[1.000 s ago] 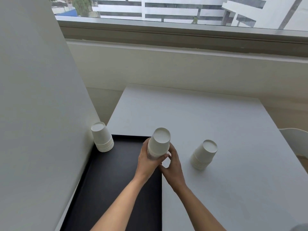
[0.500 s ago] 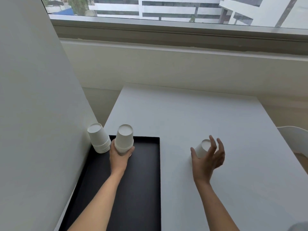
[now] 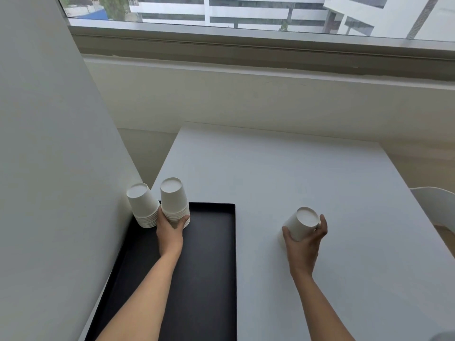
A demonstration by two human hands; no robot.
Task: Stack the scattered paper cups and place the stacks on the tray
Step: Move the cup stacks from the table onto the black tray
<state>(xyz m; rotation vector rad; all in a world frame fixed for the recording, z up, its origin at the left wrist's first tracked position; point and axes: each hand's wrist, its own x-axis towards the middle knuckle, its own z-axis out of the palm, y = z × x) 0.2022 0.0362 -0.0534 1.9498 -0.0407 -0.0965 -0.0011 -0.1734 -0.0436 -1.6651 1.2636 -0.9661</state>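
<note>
Three stacks of upturned white paper cups are in sight; the corner stack (image 3: 142, 207) stands at the far left corner of the black tray (image 3: 209, 267), leaning a little toward the wall; the second stack (image 3: 173, 205) is just beside it on the right, low over the same end of the tray; whether its rims already rest on the tray floor cannot be told, since fingers hide them; the left hand (image 3: 170, 232) grips this stack round its lower rims, thumb on one side and fingers curled round the other; the third stack (image 3: 301, 226) is well apart from the tray, out on the white table (image 3: 295, 173) to the right, tilted so that its closed end faces up toward the camera; the right hand (image 3: 304, 244) holds it from the near side, thumb on the left and fingers wrapped round the right; whether its lower edge touches the table cannot be told; every cup in sight belongs to one of these stacks, so the stacking seems finished and the step in hand looks like placing; the next move would call for the left hand to let go once its stack stands firm, without nudging its neighbour, and for the right hand to carry the third stack leftward over the tray's raised rim and set it down upright beside the others; beyond the table runs a pale ledge under a window, and the edge of a white chair (image 3: 440, 205) shows at far right
</note>
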